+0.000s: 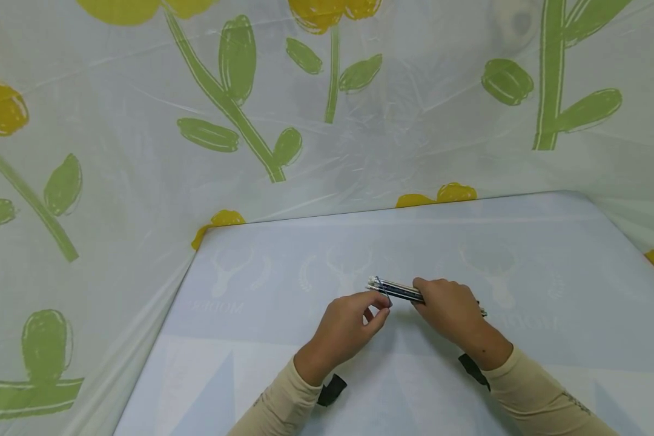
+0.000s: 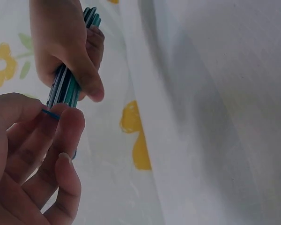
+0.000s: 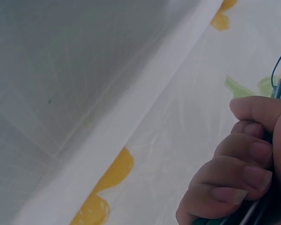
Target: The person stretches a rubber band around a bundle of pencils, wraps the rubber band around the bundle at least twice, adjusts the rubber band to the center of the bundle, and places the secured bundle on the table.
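My right hand point(image 1: 452, 309) grips a bundle of slim pencils point(image 1: 406, 292), dark, teal and white, with pale ends pointing left. In the right wrist view, its fingers point(image 3: 234, 173) curl round the bundle. By the pale ends, my left hand point(image 1: 349, 324) pinches a thin blue elastic band point(image 2: 50, 113) between thumb and fingertips. The band point(image 3: 273, 70) loops out from the pencils' ends in the right wrist view. Both hands are held above the table; the right palm hides the middle of the bundle.
Beneath the hands lies a table with a pale blue and white cloth point(image 1: 283, 290), faintly printed with deer heads. A whitish sheet point(image 1: 142, 121) with yellow flowers and green stems hangs behind and to the sides. Dark straps point(image 1: 332, 390) show at the wrists.
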{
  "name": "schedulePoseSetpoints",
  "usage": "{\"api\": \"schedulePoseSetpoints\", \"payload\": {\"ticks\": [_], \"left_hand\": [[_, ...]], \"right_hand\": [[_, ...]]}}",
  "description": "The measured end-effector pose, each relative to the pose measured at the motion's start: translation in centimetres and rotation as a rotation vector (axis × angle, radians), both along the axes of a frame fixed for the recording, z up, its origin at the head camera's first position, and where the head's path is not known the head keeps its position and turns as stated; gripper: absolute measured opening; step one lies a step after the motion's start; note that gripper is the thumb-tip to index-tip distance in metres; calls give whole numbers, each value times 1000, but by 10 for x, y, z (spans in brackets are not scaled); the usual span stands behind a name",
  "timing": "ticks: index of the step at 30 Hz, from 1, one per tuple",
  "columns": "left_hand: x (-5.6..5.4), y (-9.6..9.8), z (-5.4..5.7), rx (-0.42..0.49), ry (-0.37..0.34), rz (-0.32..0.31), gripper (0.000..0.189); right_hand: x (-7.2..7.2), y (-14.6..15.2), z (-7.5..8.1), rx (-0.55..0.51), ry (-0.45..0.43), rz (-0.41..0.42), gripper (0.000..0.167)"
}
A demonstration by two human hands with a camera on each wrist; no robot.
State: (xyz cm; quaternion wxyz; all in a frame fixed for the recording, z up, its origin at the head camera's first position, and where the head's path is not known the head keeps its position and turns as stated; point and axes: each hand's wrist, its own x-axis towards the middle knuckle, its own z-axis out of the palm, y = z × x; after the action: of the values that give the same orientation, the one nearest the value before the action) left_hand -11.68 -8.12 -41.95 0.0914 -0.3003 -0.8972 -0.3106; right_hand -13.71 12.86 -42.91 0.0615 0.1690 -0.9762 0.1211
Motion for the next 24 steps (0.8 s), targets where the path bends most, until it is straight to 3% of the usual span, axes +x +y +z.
{"api": "schedulePoseSetpoints", "payload": {"ticks": [5,11,17,24], "left_hand": [[1,1,0,-7,54,-2,6],[-1,0,-1,-18,98,37,7],[-2,-1,-2,6,88,99,5],[-3,-3,1,61,30,174,5]], "right_hand": [[2,-2,0,34,-9,17,20],[1,-1,1,20,-40,3,18],[-3,2,2,-9,-66,-30,17],[-4,4,3,-6,-66,-42,17]]}}
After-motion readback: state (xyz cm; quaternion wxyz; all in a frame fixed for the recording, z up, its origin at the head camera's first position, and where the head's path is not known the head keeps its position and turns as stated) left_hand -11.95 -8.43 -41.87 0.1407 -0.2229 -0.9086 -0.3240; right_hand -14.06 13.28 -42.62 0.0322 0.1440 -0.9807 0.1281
